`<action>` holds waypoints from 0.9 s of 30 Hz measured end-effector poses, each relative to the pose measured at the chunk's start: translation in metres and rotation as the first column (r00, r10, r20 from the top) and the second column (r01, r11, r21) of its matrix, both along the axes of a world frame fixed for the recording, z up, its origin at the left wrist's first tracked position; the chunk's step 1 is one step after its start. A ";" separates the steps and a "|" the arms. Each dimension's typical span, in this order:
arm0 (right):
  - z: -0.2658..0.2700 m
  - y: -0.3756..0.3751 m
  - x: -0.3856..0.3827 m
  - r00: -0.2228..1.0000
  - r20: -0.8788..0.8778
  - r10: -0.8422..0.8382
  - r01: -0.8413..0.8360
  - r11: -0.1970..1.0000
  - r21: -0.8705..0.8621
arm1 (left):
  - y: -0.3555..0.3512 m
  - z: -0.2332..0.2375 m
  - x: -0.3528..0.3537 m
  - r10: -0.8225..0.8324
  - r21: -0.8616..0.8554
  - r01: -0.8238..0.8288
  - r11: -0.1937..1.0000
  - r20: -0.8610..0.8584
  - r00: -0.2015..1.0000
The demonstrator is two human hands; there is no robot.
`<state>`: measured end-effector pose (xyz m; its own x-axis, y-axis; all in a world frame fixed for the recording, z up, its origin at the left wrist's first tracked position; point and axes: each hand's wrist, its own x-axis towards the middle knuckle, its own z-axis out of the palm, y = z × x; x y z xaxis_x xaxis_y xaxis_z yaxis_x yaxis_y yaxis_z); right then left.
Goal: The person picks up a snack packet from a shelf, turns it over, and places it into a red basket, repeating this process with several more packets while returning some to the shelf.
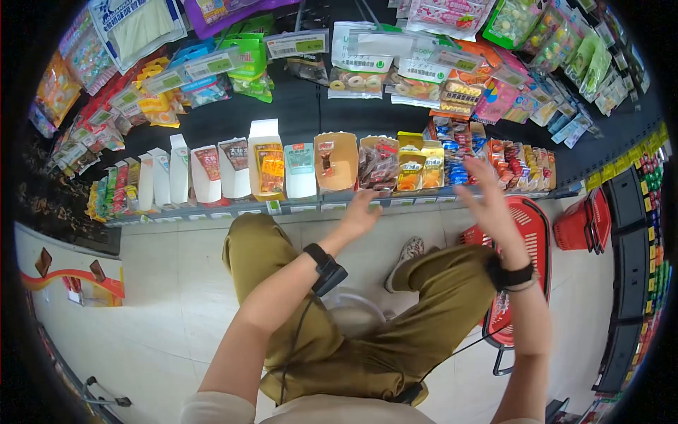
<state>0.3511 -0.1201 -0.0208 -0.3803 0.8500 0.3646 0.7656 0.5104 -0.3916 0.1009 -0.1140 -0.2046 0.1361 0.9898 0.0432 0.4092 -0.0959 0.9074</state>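
Note:
My left hand [359, 214] is at the shelf's front edge, just below a box of dark red packets [379, 164]; its fingers are partly curled, and whether anything is between them is hard to tell. To the right, my right hand [486, 194] is raised with fingers spread, in front of boxes of blue and red packets [458, 145]. Yellow packets [410, 169] stand between the two hands. Left of them is a brown box [336, 162] with one small red packet visible inside.
Hanging snack bags [359, 60] line the rack above. A red basket [526, 226] lies on the floor beside my right knee, with another red basket [583, 220] farther right. White boxes [180, 169] stand along the shelf's left part. A cardboard display [78, 279] is at far left.

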 end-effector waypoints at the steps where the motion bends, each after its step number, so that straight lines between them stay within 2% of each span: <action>1: -0.013 0.008 -0.018 0.998 0.028 0.056 -0.056 0.998 -0.005 | 0.001 -0.006 0.006 0.001 0.135 0.017 0.991 -0.131 0.991; 2: -0.027 0.010 -0.038 0.993 -0.014 0.119 -0.119 0.993 -0.022 | 0.003 -0.009 0.011 0.013 0.138 0.005 0.990 -0.130 0.991; 3: -0.050 0.019 -0.049 0.987 -0.051 0.154 -0.160 0.974 -0.158 | 0.005 -0.011 0.016 0.038 0.138 -0.005 0.990 -0.240 0.970; 4: -0.071 0.023 -0.057 0.986 -0.001 0.165 -0.161 0.961 -0.223 | 0.008 -0.014 0.020 0.062 0.134 -0.016 0.991 -0.347 0.936; 6: -0.110 0.023 -0.055 0.979 0.045 0.198 -0.176 0.941 -0.289 | 0.015 -0.015 0.024 0.045 0.126 0.004 0.992 -0.385 0.922; 7: -0.131 0.019 -0.050 0.942 0.302 0.145 -0.029 0.934 -0.356 | 0.019 -0.014 0.024 0.012 0.114 0.041 0.993 -0.425 0.905; 8: -0.142 0.023 -0.049 0.837 0.537 0.105 0.128 0.917 -0.378 | 0.025 -0.011 0.024 0.022 0.109 0.028 0.994 -0.437 0.899; 9: -0.140 0.031 -0.049 0.844 0.524 0.117 0.115 0.914 -0.390 | 0.029 -0.010 0.023 -0.002 0.122 0.060 0.991 -0.430 0.903; 11: -0.123 0.042 -0.044 0.929 0.194 0.314 -0.172 0.834 -0.524 | 0.035 -0.016 0.025 -0.030 0.153 0.110 0.982 -0.449 0.893; 12: -0.119 0.049 -0.043 0.930 0.188 0.317 -0.173 0.827 -0.535 | 0.037 -0.017 0.025 -0.036 0.140 0.110 0.984 -0.450 0.892; 14: -0.115 0.061 -0.046 0.971 0.218 0.099 0.008 0.897 -0.443 | 0.036 -0.009 0.025 -0.027 0.166 0.130 0.978 -0.512 0.858; 15: -0.118 0.066 -0.043 0.972 0.213 0.102 0.006 0.891 -0.455 | 0.035 -0.003 0.027 -0.033 0.152 0.130 0.980 -0.515 0.857; 17: -0.122 0.075 -0.035 0.963 0.261 0.072 0.024 0.939 -0.344 | 0.035 0.015 0.029 0.048 0.255 0.053 0.966 -0.377 0.925; 18: -0.121 0.078 -0.034 0.962 0.262 0.081 0.017 0.937 -0.350 | 0.035 0.026 0.029 0.053 0.249 0.045 0.967 -0.375 0.925; 20: -0.114 0.084 -0.034 0.976 0.207 0.074 0.024 0.900 -0.436 | 0.034 0.048 0.025 0.110 0.355 -0.051 0.933 -0.148 0.983; 21: -0.115 0.085 -0.032 0.973 0.210 0.096 0.006 0.899 -0.438 | 0.031 0.058 0.022 0.131 0.353 -0.073 0.933 -0.144 0.981; 23: -0.120 0.091 -0.029 0.989 0.056 0.136 -0.099 0.898 -0.429 | 0.026 0.073 0.013 0.196 0.260 -0.185 0.948 -0.019 0.980; 24: -0.124 0.092 -0.030 0.987 0.056 0.154 -0.116 0.898 -0.425 | 0.025 0.073 0.009 0.214 0.263 -0.202 0.944 -0.018 0.977; 26: -0.128 0.093 -0.032 0.972 -0.120 0.200 -0.233 0.836 -0.496 | 0.020 0.075 0.004 0.230 0.188 -0.251 0.950 0.127 0.965; 27: -0.122 0.093 -0.035 0.969 -0.119 0.215 -0.245 0.837 -0.489 | 0.017 0.080 0.003 0.243 0.196 -0.264 0.944 0.128 0.962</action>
<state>0.3163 -0.0270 -0.1431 -0.5790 0.8135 -0.0548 0.6188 0.3947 -0.6792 0.1037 -0.0968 -0.1248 -0.1341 0.9581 0.2533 0.3522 -0.1928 0.9158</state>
